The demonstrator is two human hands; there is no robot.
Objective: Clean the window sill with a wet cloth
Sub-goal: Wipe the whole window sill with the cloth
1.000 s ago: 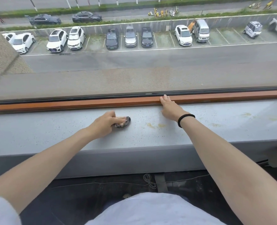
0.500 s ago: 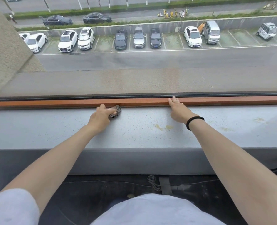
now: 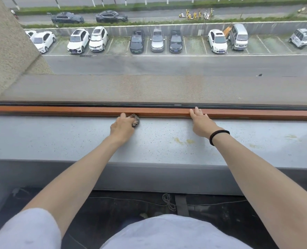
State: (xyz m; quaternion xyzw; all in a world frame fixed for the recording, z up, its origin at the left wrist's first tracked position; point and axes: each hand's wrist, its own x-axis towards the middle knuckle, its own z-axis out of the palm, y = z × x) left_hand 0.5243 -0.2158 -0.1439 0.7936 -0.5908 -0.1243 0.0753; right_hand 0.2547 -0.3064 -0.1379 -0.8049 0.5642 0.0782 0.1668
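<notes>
A wide grey speckled window sill [image 3: 62, 141] runs across the view below a brown wooden frame strip [image 3: 59, 110]. My left hand [image 3: 122, 127] grips a small dark bunched cloth [image 3: 135, 120] and holds it against the sill right at the foot of the wooden strip. My right hand [image 3: 201, 123] lies flat with straight fingers at the back of the sill, its fingertips on the wooden strip; a black band sits on that wrist. Yellowish stains [image 3: 183, 141] mark the sill between the two hands, nearer the right one.
More yellowish marks [image 3: 291, 136] lie on the sill to the right. The window pane [image 3: 149, 69] stands directly behind the wooden strip. Below the sill's front edge the floor is dark, with a coiled cable [image 3: 169, 202].
My left hand has carried the cloth from the middle of the sill back to the wooden strip. The right hand has stayed on the strip.
</notes>
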